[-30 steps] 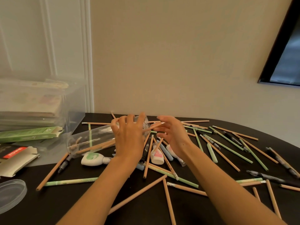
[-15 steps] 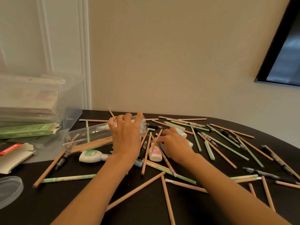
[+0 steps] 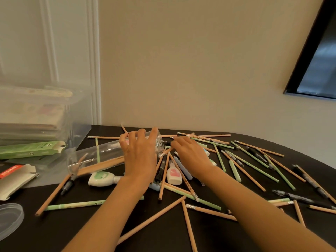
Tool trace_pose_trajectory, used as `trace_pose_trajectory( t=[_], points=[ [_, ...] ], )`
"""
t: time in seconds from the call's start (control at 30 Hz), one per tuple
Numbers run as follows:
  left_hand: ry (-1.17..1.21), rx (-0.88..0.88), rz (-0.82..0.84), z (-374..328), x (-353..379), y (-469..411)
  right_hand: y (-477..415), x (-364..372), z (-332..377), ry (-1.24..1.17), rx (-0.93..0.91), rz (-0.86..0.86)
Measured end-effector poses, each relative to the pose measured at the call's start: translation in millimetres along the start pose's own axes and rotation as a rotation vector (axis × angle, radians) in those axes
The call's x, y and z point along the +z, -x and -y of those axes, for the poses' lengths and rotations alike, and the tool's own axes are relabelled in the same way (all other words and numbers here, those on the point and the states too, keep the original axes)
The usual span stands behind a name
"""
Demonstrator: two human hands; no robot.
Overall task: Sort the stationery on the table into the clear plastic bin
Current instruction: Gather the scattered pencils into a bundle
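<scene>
Right hand (image 3: pixel 190 153) lowered onto pencils (image 3: pixel 205 138), grip indeterminate; left hand (image 3: pixel 140 153) grasps clear jar (image 3: pixel 101 153) lying on counter (image 3: pixel 163 233).

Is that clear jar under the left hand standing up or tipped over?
Tipped over: the clear jar lies lengthwise on the table, threaded mouth pointing right, left hand gripping it.

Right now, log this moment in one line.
left hand grips jar lying on its side | right hand on pencils at jar mouth, grip unclear | bin far left | pens scattered right
</scene>
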State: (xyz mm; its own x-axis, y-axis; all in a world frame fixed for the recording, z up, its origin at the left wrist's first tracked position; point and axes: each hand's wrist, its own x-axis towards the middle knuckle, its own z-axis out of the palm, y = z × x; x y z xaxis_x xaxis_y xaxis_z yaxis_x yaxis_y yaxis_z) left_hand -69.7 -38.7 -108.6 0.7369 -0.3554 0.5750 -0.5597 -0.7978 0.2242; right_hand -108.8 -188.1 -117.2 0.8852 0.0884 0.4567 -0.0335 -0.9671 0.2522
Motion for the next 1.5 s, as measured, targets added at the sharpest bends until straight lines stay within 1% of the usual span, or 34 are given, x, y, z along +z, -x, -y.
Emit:
trace_pose_trajectory(
  t=[0.07, 0.13, 0.17, 0.2, 0.23, 0.3, 0.33, 0.37, 0.4, 0.47, 0.57, 0.63, 0.7, 0.8, 0.9, 0.97, 1.1, 1.2, 1.27, 1.3, 1.37, 1.43, 1.5],
  points=[
    [-0.004, -0.002, 0.0, 1.9, -0.7, -0.7, -1.0, -1.7, -1.7, 0.009, 0.044, -0.152],
    [-0.012, -0.001, 0.004, 2.7, -0.8, -1.2, -1.8, -11.4, 0.1, 0.011, 0.124, -0.126],
    [-0.008, -0.003, 0.005, 2.7, -1.2, -1.8, -4.4, -15.2, 0.6, -0.012, 0.193, -0.108],
    [-0.001, -0.006, 0.005, 2.6, -1.3, -2.0, -7.1, -18.0, 1.8, -0.058, 0.301, -0.087],
    [0.003, -0.006, 0.002, 2.7, -1.2, -2.8, -12.5, -20.5, 3.0, -0.171, 0.452, -0.031],
    [0.001, -0.008, 0.0, 3.2, -1.3, -2.8, -25.6, -17.9, 4.7, -0.606, 0.779, 0.161],
    [0.0, -0.007, 0.0, 3.3, -1.2, -2.8, -29.8, -16.8, 6.5, -0.762, 0.881, 0.25],
    [-0.001, -0.006, -0.001, 3.7, -0.9, -2.7, -32.1, -17.2, 11.1, -0.828, 0.927, 0.331],
    [0.003, -0.005, -0.006, 3.3, -0.5, -2.8, -34.5, -16.3, 14.4, -0.811, 0.921, 0.397],
    [0.013, -0.006, -0.012, 3.9, -0.4, -2.9, -36.0, -13.0, 20.9, -0.704, 0.853, 0.485],
    [0.017, -0.005, -0.01, 5.0, -0.2, -3.2, -38.3, -4.0, 27.5, -0.521, 0.754, 0.484],
    [0.016, 0.001, -0.008, 5.2, 0.5, -2.7, -38.9, -3.3, 31.4, -0.513, 0.75, 0.492],
    [0.022, 0.003, -0.005, 5.3, 1.4, -2.5, -40.7, -2.7, 31.3, -0.599, 0.795, 0.538],
    [0.027, -0.004, 0.001, 4.7, 1.7, -3.1, -41.4, -2.0, 29.1, -0.807, 0.948, 0.575],
    [0.022, -0.006, 0.025, 3.0, 2.3, -2.5, -38.9, -0.3, 28.7, -0.925, 1.035, 0.573],
    [0.025, -0.006, 0.027, 3.2, 2.7, -1.3, -38.9, -3.1, 29.6, -1.006, 1.074, 0.527],
    [0.026, -0.002, 0.025, 4.4, 0.7, -1.0, -36.6, -9.9, 15.0, -1.153, 1.168, 0.305],
    [0.017, -0.008, 0.013, 4.5, -0.8, -1.2, -26.7, -18.6, 11.3, -1.348, 1.262, 0.311],
    [0.022, -0.015, 0.011, 6.2, -0.6, -2.2, -24.2, -20.9, 16.0, -1.446, 1.287, 0.304],
    [0.026, -0.017, 0.009, 6.3, -0.6, -2.8, -23.9, -20.2, 17.9, -1.427, 1.279, 0.29],
    [0.025, -0.022, -0.005, 7.9, -0.5, -4.3, -28.7, -16.5, 24.5, -1.352, 1.208, 0.303],
    [0.029, -0.025, -0.025, 10.0, 0.4, -5.3, -36.9, -12.0, 34.2, -1.259, 1.121, 0.401],
    [0.032, -0.025, -0.04, 11.4, 2.3, -6.0, -43.4, -6.6, 41.7, -1.072, 1.036, 0.48]
  ],
)
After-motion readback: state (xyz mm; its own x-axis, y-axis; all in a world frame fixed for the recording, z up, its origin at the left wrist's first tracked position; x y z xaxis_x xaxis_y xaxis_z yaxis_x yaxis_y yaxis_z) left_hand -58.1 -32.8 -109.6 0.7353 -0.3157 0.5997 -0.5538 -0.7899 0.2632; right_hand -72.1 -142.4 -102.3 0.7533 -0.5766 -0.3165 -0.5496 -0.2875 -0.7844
